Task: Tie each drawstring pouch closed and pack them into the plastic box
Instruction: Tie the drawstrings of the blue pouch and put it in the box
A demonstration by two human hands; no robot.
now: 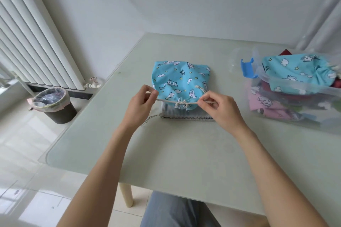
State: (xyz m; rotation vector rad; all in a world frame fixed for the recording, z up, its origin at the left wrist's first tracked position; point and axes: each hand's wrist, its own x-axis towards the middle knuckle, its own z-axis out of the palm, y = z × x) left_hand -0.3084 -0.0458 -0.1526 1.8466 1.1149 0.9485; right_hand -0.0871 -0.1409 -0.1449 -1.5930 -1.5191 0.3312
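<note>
your left hand (140, 101) pinches one end of the cream drawstring (167, 100) between thumb and fingertips, out at 9 o'clock from the knot. your right hand (219, 106) pinches the other end at 3 o'clock, the remaining fingers curled in. the cord runs taut between the two hands and crosses in a knot at the gathered neck of the blue pouch (180, 81).

that pouch, printed with white clouds, yellow stars and little animals, lies in the middle of the pale green table (184, 153), its closed neck toward you at 6 o'clock and its rounded body toward 12. it rests on top of a grey pouch (186, 114), which shows only as a striped band under the near edge; a grey cord from it trails off toward 8 o'clock.

at 3 o'clock from the blue pouch, well apart from it, the clear plastic box (295, 116) sits near the table's right edge. a second blue pouch (295, 73) of the same print lies on top of the pile inside, with pink and dark red fabric beneath it. a blue clip (248, 68) stands at the box's left rim.

on the floor at 9 o'clock, beside the white radiator (33, 38), a dark waste bin (55, 105) holds a clear liner.
</note>
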